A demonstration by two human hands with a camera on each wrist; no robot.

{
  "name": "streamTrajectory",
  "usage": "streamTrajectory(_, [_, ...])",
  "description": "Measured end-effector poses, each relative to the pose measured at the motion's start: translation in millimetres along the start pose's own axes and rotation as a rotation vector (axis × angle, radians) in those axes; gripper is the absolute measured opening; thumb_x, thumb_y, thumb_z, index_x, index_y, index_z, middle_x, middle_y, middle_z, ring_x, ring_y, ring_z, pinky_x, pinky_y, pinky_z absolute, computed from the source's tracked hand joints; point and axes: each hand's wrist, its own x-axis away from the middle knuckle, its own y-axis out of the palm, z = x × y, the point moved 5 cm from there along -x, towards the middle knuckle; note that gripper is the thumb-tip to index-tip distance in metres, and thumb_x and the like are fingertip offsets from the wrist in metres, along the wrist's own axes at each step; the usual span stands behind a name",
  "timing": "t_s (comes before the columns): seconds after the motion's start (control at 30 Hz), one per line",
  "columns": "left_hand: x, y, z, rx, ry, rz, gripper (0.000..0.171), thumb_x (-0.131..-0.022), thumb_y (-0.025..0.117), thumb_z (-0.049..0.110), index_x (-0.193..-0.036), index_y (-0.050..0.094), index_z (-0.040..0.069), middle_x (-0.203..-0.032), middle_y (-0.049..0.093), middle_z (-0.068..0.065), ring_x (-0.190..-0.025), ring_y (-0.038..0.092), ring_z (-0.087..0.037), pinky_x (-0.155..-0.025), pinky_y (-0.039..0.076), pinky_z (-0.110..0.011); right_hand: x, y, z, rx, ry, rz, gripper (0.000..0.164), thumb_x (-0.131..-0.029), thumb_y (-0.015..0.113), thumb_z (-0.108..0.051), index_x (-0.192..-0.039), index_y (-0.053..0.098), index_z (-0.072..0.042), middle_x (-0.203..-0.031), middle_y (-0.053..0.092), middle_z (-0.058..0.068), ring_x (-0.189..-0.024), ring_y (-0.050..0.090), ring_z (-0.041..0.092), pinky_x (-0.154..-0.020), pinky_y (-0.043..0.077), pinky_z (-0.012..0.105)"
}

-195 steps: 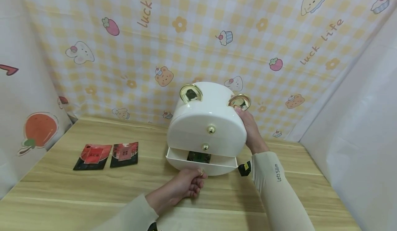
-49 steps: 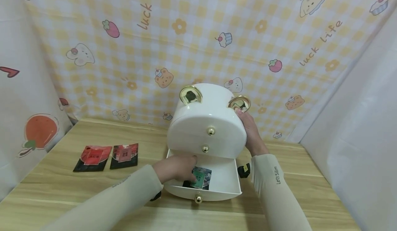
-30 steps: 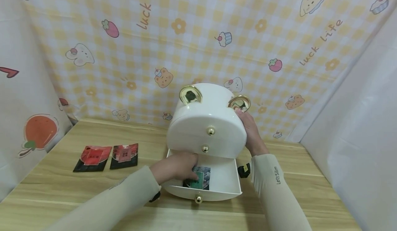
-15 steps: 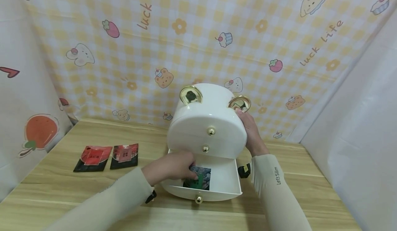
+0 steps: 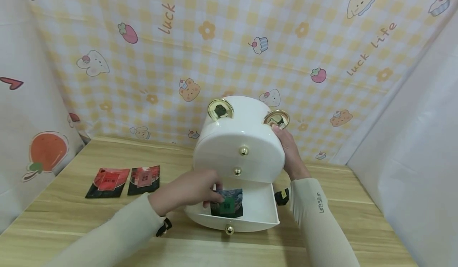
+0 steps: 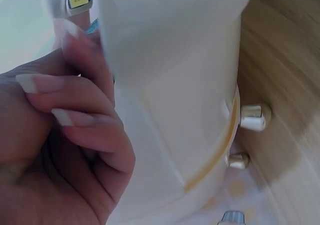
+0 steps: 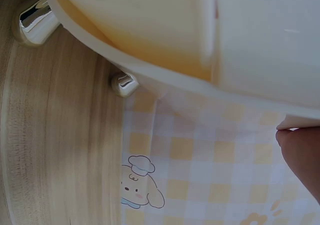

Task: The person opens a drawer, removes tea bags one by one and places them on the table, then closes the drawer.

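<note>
A white storage box (image 5: 232,147) with two gold ear-like rings and gold ball knobs stands on the table, its bottom drawer (image 5: 259,207) pulled out. In that drawer is a dark sachet with a green label (image 5: 229,205). My left hand (image 5: 193,189) pinches the sachet's left edge between thumb and finger, and that edge looks raised. In the left wrist view, the left hand's fingers (image 6: 85,122) are curled beside the box's white side, and the sachet is mostly hidden. My right hand (image 5: 290,151) holds the box's right side, thumb by the right gold ring (image 5: 276,119).
Two red and black sachets, a left one (image 5: 108,182) and a right one (image 5: 144,179), lie on the wooden table (image 5: 171,155) left of the box. Behind the box hangs a checked cloth (image 5: 161,112). White sheets (image 5: 404,147) bound the sides.
The bottom drawer has come farther out toward me. My left hand went from its knob into the drawer, then took the sachet's edge and drew back left slightly. The right hand stayed put.
</note>
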Motion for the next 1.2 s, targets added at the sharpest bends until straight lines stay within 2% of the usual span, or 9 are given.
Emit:
streamTrajectory(0.17, [7.7,-12.5,-0.7,-0.038,0.052,0.029,0.021,-0.093,0.073,0.025,-0.074,0.067,0.019,-0.052,0.057,0.008,-0.048,0.054,-0.008,-0.051,0.041,-0.024,-0.2,0.9,-0.5,-0.020,-0.014,-0.019,0.038,-0.111,0.033,-0.040,-0.108,0.065,-0.021,-0.082,0.072,-0.007,-0.063,0.069,0.008,-0.056,0.057,0.027])
streamTrajectory(0.33, [18.2,-27.4,-3.1,-0.078,0.065,0.029,0.016,-0.098,0.066,0.024,-0.083,0.066,0.020,-0.057,0.055,0.009,-0.051,0.050,-0.006,-0.054,0.042,-0.024,-0.3,0.7,0.8,-0.014,0.003,-0.004,0.036,-0.110,0.035,-0.041,-0.107,0.064,-0.020,-0.081,0.070,-0.007,-0.063,0.068,0.008,-0.056,0.056,0.027])
streamTrajectory(0.47, [29.8,-40.0,-5.9,-0.123,0.059,0.036,0.011,-0.101,0.061,0.023,-0.091,0.064,0.019,-0.062,0.053,0.009,-0.053,0.047,-0.006,-0.053,0.041,-0.024,0.0,0.8,0.0,-0.012,0.013,0.009,0.035,-0.109,0.036,-0.043,-0.104,0.062,-0.020,-0.080,0.069,-0.007,-0.062,0.067,0.008,-0.056,0.056,0.026])
streamTrajectory(0.63, [47.4,-57.1,-9.3,-0.184,0.042,0.076,0.009,-0.104,0.057,0.021,-0.099,0.065,0.020,-0.063,0.052,0.009,-0.054,0.046,-0.005,-0.052,0.040,-0.023,0.5,0.7,0.3,-0.035,0.031,0.009,0.034,-0.110,0.035,-0.043,-0.109,0.062,-0.021,-0.082,0.070,-0.008,-0.064,0.069,0.007,-0.058,0.057,0.025])
streamTrajectory(0.83, [70.0,-78.4,-15.7,-0.235,0.009,0.103,0.013,-0.106,0.051,0.020,-0.099,0.062,0.022,-0.065,0.053,0.010,-0.054,0.047,-0.005,-0.052,0.041,-0.024,0.3,1.3,0.7,-0.042,0.031,0.008,0.034,-0.110,0.035,-0.043,-0.109,0.061,-0.022,-0.082,0.070,-0.008,-0.064,0.069,0.007,-0.057,0.056,0.025])
streamTrajectory(0.9, [77.1,-85.0,-20.3,-0.252,0.000,0.120,0.015,-0.107,0.050,0.020,-0.098,0.061,0.022,-0.067,0.054,0.009,-0.054,0.047,-0.004,-0.052,0.042,-0.024,0.0,1.6,0.7,-0.031,0.028,0.013,0.035,-0.110,0.035,-0.043,-0.106,0.062,-0.022,-0.080,0.069,-0.008,-0.063,0.068,0.007,-0.056,0.056,0.024])
streamTrajectory(1.1, [96.3,-96.4,-46.7,-0.327,-0.096,0.162,0.022,-0.110,0.043,0.025,-0.095,0.059,0.022,-0.064,0.052,0.009,-0.053,0.046,-0.006,-0.055,0.039,-0.026,0.7,2.2,-1.1,-0.028,0.022,0.014,0.034,-0.109,0.037,-0.043,-0.105,0.063,-0.022,-0.080,0.067,-0.008,-0.060,0.066,0.006,-0.055,0.055,0.024])
streamTrajectory(1.2, [107.4,-99.8,-65.2,-0.452,-0.141,0.201,0.022,-0.109,0.044,0.025,-0.090,0.054,0.022,-0.062,0.047,0.009,-0.053,0.042,-0.007,-0.055,0.035,-0.027,1.9,1.7,-1.0,-0.021,0.009,0.006,0.034,-0.109,0.037,-0.043,-0.103,0.063,-0.021,-0.080,0.068,-0.007,-0.061,0.066,0.007,-0.055,0.055,0.025])
